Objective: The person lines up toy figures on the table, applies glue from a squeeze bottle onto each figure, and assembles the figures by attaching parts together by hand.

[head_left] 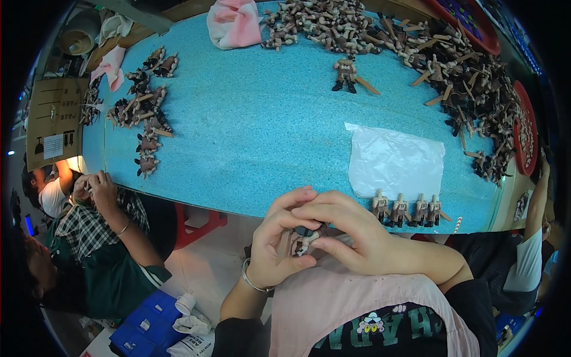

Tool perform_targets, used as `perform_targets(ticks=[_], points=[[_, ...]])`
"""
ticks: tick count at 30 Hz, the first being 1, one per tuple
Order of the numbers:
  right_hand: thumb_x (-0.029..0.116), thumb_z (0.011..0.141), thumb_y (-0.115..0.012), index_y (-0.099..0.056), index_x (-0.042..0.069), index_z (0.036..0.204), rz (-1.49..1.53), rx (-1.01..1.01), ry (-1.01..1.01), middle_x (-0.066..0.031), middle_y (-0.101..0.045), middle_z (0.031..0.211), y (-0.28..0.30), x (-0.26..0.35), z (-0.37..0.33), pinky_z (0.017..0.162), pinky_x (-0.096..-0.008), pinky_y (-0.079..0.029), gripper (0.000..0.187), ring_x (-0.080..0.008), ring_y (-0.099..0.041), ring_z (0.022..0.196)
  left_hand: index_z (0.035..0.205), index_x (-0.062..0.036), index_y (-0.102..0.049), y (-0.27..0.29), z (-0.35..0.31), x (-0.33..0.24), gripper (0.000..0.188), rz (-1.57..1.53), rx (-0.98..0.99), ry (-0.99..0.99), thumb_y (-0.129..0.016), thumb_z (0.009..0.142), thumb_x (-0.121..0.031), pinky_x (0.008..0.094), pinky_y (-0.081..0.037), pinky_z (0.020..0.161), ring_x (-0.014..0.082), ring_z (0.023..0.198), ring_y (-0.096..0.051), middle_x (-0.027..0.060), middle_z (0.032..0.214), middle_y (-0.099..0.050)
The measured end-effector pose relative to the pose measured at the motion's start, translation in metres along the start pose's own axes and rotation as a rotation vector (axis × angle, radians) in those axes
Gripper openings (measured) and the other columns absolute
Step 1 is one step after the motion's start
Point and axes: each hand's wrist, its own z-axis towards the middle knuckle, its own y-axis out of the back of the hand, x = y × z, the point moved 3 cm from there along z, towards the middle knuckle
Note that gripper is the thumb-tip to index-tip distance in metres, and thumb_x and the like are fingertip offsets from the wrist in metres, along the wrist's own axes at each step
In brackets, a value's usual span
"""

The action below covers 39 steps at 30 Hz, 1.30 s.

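Just off the near edge of the blue tabletop (pixel 238 131), my two hands meet around a small toy figure (pixel 305 241) with dark and pale parts. My left hand (pixel 275 233), a bracelet at its wrist, curls round one side, its thumb near the figure's lower end. My right hand (pixel 351 229) wraps the other side, thumb pressed on the figure and fingers arched over the top. Those fingers hide much of it. Right of my hands, several pale-and-brown figures (pixel 399 211) are lined up along the edge, below a crumpled white plastic sheet (pixel 395 160).
A single figure (pixel 345 75) lies beyond the sheet. Large figure heaps (pixel 321 24) fill the far side and right, beside a red basket (pixel 524 131). More figures (pixel 147 104) lie left. Pink-white cloth (pixel 235 27) sits far back. A co-worker's hands (pixel 98 189) work at left.
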Motion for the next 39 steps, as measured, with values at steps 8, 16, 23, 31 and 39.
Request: perform_targets(ticks=[8,16,23,31,39], points=[[0.001,0.08,-0.066,-0.06,0.002,0.12,-0.02,-0.028,-0.022,-0.0162,-0.055,0.109,0.0,-0.006,-0.009,0.078,-0.0329,-0.048,0.041,-0.026,-0.057,0.095,0.099,-0.0054,-0.06,-0.008,0.002,-0.005,0.042,0.163,-0.087,-0.038,-0.081,0.074,-0.032,0.048,-0.032,0.105,0.0353,0.129,-0.04,0.0156,0.125,-0.054],[0.002,0.084,-0.064,-0.056,0.002,0.125,0.046,-0.024,-0.028,-0.0125,-0.057,0.107,0.005,-0.011,-0.013,0.081,-0.032,-0.048,0.041,-0.0234,-0.057,0.094,0.105,-0.0038,-0.059,-0.015,0.001,-0.002,0.043,0.071,-0.099,0.073,-0.077,0.078,-0.032,0.0455,-0.029,0.107,0.0326,0.13,-0.039,0.016,0.129,-0.051],[0.018,0.098,-0.05,-0.04,0.003,0.135,1.266,-0.126,-0.699,-0.0147,-0.052,0.129,-0.002,-0.03,-0.016,0.096,-0.0407,-0.047,0.042,-0.0244,-0.055,0.116,0.137,0.0043,-0.035,-0.008,0.022,-0.012,0.067,-0.12,-0.199,0.136,-0.053,0.093,-0.043,0.0413,-0.027,0.109,0.0286,0.131,-0.039,0.0187,0.142,-0.038],[0.019,0.097,-0.051,-0.038,0.002,0.135,1.507,-0.136,-0.693,-0.0136,-0.051,0.131,0.001,-0.021,-0.007,0.096,-0.0377,-0.045,0.043,-0.0256,-0.053,0.119,0.129,0.0022,-0.047,-0.008,0.012,-0.017,0.056,0.649,-0.253,-0.311,-0.07,0.081,-0.016,0.041,-0.04,0.099,0.033,0.118,-0.052,0.0221,0.129,-0.051],[0.027,0.09,-0.063,-0.048,0.004,0.13,1.476,-0.043,-0.67,-0.0122,-0.055,0.126,-0.005,-0.028,-0.014,0.1,-0.0401,-0.04,0.048,-0.0266,-0.053,0.117,0.122,0.0016,-0.054,-0.012,0.018,-0.02,0.054,0.667,-0.268,-0.373,-0.076,0.074,-0.011,0.0397,-0.046,0.094,0.0359,0.114,-0.056,0.0245,0.128,-0.054]])
